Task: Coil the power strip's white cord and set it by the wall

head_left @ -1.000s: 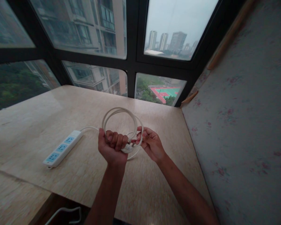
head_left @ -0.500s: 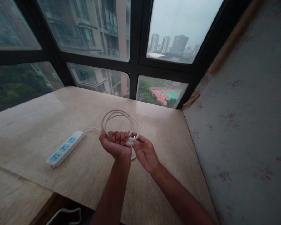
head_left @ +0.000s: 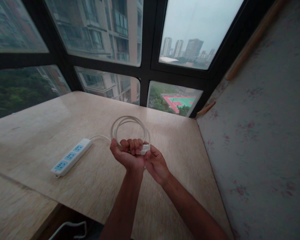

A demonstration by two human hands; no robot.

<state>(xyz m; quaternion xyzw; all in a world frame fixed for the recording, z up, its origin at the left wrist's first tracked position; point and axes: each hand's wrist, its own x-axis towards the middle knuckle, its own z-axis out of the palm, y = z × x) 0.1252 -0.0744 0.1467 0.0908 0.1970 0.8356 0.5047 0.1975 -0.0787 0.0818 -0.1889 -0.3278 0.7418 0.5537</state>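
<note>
My left hand (head_left: 127, 154) is a fist, palm up, wrapped round a coil of white power cord (head_left: 130, 124) that loops up above the fingers. My right hand (head_left: 155, 164) presses against it from the right, fingers pinched on the white plug (head_left: 145, 149) at the cord's end. From the coil a short run of cord leads left to a white power strip with blue sockets (head_left: 70, 157), which lies flat on the beige tabletop (head_left: 65, 120).
Dark-framed windows (head_left: 145, 73) rise behind the table. A pale flowered wall (head_left: 260, 140) closes the right side. Below the table's front edge hangs another white cable (head_left: 72, 226).
My right hand has slid in against the left, bringing the plug to the coil. The loop has tightened and both hands have shifted slightly right.
</note>
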